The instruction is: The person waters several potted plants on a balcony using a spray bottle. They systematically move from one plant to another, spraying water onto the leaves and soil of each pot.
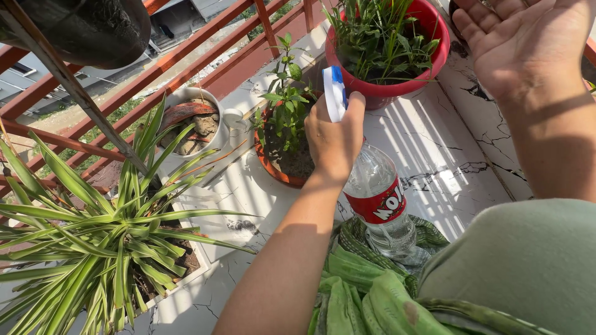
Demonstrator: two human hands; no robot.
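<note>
My left hand (334, 139) had its fingers clamped round the neck of a clear spray bottle (375, 192), which was held tilted above the cracked white ledge (434, 149), just beside a small orange pot (282, 146) of green shoots. My right hand (528, 43) hovered open-palmed, fingers apart, near the red pot (397, 90).

The left hand (334, 138) is closed in a grip, its forearm stretched forward. The right hand (523, 38) is held up, palm open and fingers (475, 22) spread.
</note>
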